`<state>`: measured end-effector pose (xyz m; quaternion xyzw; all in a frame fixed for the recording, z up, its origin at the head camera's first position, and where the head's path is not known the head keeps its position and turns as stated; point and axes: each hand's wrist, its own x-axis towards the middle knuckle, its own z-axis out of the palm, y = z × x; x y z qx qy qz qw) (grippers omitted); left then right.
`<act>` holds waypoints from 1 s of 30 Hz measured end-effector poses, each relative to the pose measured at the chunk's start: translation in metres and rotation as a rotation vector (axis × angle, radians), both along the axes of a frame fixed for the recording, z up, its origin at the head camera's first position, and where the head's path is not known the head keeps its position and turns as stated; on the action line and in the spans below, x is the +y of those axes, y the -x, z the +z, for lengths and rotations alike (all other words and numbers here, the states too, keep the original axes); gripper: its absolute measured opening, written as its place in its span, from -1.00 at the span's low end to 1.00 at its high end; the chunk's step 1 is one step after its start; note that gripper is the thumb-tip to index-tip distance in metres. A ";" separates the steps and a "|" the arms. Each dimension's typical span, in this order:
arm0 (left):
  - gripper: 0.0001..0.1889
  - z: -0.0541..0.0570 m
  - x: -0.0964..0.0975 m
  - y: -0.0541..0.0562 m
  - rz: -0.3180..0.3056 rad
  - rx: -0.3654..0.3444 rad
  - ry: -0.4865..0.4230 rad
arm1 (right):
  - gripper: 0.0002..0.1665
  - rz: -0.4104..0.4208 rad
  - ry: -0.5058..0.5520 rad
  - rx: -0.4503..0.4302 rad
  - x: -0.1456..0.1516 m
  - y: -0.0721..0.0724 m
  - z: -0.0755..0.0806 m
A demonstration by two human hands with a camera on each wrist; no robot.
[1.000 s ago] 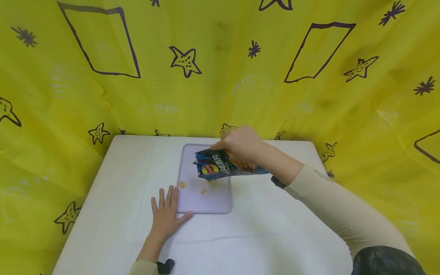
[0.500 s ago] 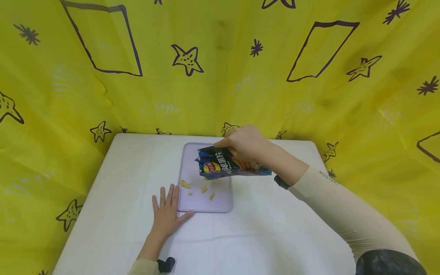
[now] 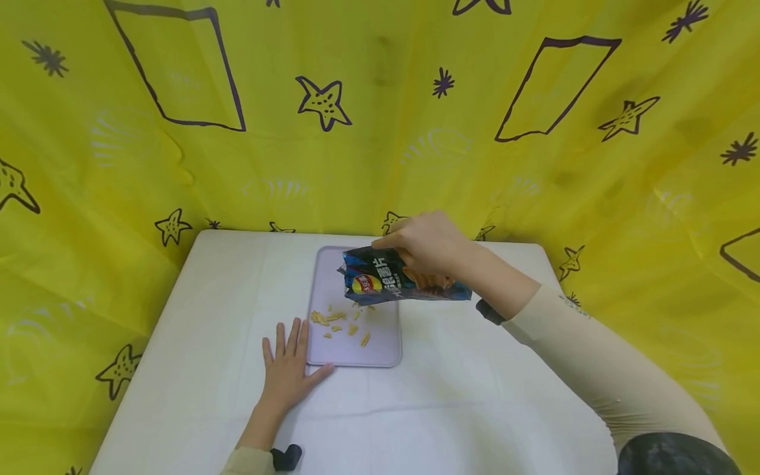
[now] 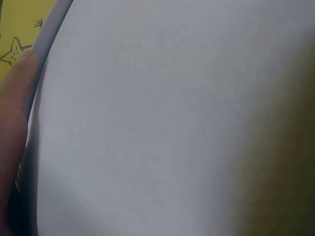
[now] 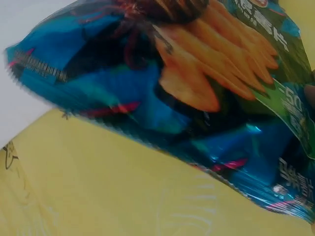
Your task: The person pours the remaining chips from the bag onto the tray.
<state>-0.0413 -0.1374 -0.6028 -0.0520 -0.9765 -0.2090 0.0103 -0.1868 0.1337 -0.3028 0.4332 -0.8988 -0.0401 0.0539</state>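
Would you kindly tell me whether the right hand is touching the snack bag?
Touching. The head view shows the right hand gripping the snack bag along its upper edge, with no gap between them.

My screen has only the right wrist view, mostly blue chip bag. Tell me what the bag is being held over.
Observer: The head view shows the chip bag over part of a lilac tray.
Operator: Report what's on that tray.
Observer: Several yellow chip pieces, scattered over its middle and left.
Operator: Now locate the left hand.
Observer: It rests, fingers spread, by the tray's near left corner.
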 end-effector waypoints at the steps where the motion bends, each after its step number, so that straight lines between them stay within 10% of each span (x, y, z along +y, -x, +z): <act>1: 0.17 0.000 0.000 0.000 -0.001 -0.004 0.000 | -0.50 0.000 0.003 0.001 0.000 0.000 0.001; 30: 0.17 0.001 0.001 0.000 -0.003 -0.020 0.000 | -0.52 -0.019 0.009 -0.008 0.006 0.005 0.003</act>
